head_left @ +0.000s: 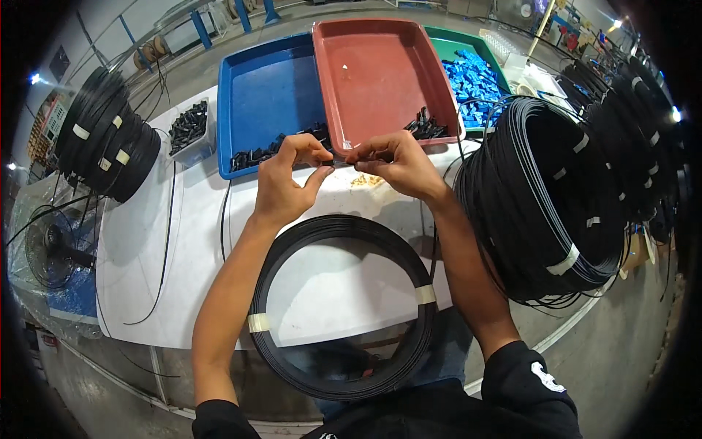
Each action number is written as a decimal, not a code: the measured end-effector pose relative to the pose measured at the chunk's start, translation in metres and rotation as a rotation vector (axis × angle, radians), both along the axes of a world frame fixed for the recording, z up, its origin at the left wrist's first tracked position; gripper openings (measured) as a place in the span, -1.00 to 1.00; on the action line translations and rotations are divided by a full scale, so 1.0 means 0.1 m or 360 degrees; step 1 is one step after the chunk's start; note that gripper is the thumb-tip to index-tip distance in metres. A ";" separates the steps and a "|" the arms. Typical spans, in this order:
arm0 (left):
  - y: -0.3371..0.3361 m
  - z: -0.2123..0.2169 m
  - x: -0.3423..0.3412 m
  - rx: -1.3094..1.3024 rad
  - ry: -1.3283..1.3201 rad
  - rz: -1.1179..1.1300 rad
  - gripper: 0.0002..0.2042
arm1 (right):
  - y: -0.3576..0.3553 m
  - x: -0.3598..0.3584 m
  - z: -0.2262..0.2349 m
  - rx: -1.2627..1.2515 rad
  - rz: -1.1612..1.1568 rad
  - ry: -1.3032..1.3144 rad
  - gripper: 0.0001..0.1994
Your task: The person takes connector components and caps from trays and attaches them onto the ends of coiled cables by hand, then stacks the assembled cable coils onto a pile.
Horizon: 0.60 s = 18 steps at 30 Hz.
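Over the white table, my left hand (289,179) and my right hand (398,164) face each other with the fingertips almost meeting. Thumb and forefinger of my left hand pinch a small black piece (328,163). My right hand is also closed in a pinch; a dark bit shows at its fingertips, too small to name. Below my hands a coil of black cable (344,227), bound with pale tape, lies partly on the table and overhangs its near edge. One strand rises from the coil's right side toward my right forearm.
Behind my hands stand a blue tray (270,80) and a red tray (380,66), both holding black connectors. A green tray (446,35) holds blue pieces. A clear bin (208,150) of black parts stands left. Large cable stacks (110,139) and cable coils (526,197) flank the table.
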State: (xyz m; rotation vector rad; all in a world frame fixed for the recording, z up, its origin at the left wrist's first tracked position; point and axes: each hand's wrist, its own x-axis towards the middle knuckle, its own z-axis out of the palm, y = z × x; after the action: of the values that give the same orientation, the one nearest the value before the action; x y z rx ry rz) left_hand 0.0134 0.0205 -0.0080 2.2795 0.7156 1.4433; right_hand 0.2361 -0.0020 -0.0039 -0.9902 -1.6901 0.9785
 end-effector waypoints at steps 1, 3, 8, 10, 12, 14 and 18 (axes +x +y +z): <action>-0.02 0.01 0.00 0.0033 0.0011 0.0003 -0.59 | 0.00 -0.01 -0.01 -0.0030 0.0007 -0.0011 -0.83; -0.04 -0.01 -0.03 0.0049 0.0043 0.0016 -0.60 | 0.01 -0.02 -0.03 -0.0057 0.0014 -0.0025 -0.83; -0.03 -0.05 -0.05 0.0059 0.0100 -0.0012 -0.61 | -0.05 -0.04 0.04 -0.0095 -0.0036 -0.0180 -0.83; -0.02 -0.07 -0.07 0.0237 0.0249 -0.0086 -0.63 | -0.08 -0.05 0.09 -0.0093 -0.0054 -0.0266 -0.83; -0.03 -0.06 -0.07 0.0352 0.0284 -0.0095 -0.63 | -0.12 -0.06 0.13 -0.0090 -0.0069 -0.0351 -0.84; -0.06 -0.04 -0.08 0.0364 0.0406 -0.0018 -0.62 | -0.16 -0.09 0.16 -0.0019 -0.0114 -0.0400 -0.84; -0.08 -0.05 -0.10 0.0335 0.0437 0.0023 -0.59 | -0.16 -0.16 0.09 0.0090 -0.0143 -0.0452 -0.85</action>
State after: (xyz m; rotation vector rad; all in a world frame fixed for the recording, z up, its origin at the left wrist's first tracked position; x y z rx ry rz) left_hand 0.0038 0.0128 -0.0130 2.6752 0.6854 1.2778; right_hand 0.2205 -0.0185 0.0056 -1.2012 -1.8755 0.7540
